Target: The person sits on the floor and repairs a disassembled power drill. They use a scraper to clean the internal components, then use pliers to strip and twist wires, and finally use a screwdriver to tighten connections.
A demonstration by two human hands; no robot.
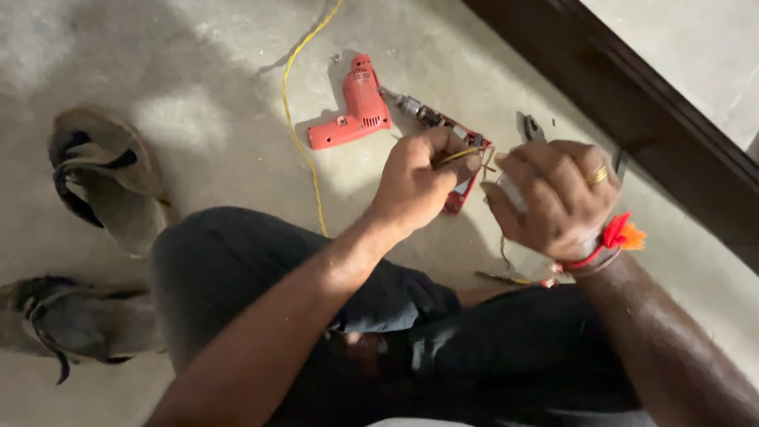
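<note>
Seen from above, seated cross-legged on a concrete floor (198, 71): left hand (419, 186) clenched around a thin yellowish wire (461, 155), right hand (553, 202) curled shut just beside it on something small and pale, too hidden to identify. Behind the hands, lying on the floor: a red electric drill (356, 111) with its yellow cord (304, 119), a red-edged flat tool (462, 194) and pliers (534, 126); two worn sandals (107, 178) off to the left. Likely light, springy and slippery, that wire, so best pinched firmly close to its free end.
</note>
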